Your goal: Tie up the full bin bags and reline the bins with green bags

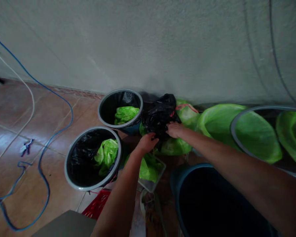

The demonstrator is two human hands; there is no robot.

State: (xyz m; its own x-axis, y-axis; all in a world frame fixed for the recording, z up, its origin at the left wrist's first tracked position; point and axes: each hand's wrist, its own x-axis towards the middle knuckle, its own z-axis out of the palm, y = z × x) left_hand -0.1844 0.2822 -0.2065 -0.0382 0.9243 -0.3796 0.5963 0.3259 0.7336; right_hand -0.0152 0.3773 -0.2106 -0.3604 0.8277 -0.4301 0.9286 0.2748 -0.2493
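Bag (159, 113) (black, crumpled) against left fingers (151, 136) and right fingers (170, 126), mostly beyond both.

Your right hand (174, 129) grips a crumpled black bag (160, 115), your left hand (148, 142) touching its near edge; leftward, two bins (66, 161) contain green bags (107, 154)

It looked like an indoor storage or utility space, home or workplace unclear: bag-lined bins (84, 188) and a black plastic bag (160, 113) were near a plain grey wall (148, 42), floor tiles (12, 105) reached it, and blue cable (72, 116) looped before it.
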